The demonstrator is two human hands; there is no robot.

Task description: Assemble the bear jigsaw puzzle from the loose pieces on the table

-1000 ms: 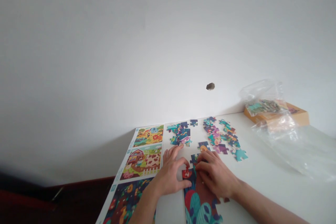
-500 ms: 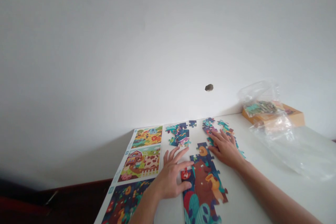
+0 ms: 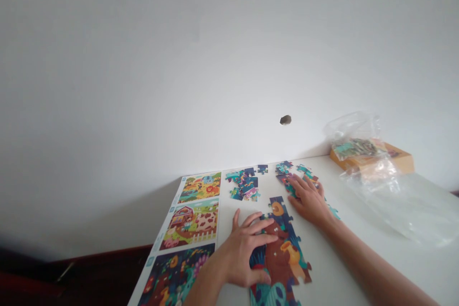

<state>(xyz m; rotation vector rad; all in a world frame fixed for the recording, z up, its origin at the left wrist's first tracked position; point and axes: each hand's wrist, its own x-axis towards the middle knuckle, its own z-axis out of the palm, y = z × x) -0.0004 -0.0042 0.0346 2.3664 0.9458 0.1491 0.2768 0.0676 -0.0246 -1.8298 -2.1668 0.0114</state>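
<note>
A partly joined jigsaw puzzle point(image 3: 283, 253) with a brown bear and a yellow jar lies on the white table. My left hand point(image 3: 247, 248) rests on its left side with fingers spread, covering part of the bear. Past the puzzle's upper right, my right hand point(image 3: 309, 200) lies over a group of loose puzzle pieces point(image 3: 284, 168), its fingers extended and partly hiding them. Another pile of loose pieces point(image 3: 245, 184) sits to the left, with a single dark blue piece point(image 3: 263, 169) beside it.
A printed picture sheet point(image 3: 190, 222) with several scenes runs along the table's left edge. At the back right, a clear plastic bag point(image 3: 358, 146) of pieces lies on a yellow box point(image 3: 403, 160). The wall point(image 3: 179, 81) behind has a small hole point(image 3: 286, 120).
My left hand has moved right and nearer to me, further onto the bear puzzle. My right hand has shifted slightly to the right over the loose pieces.
</note>
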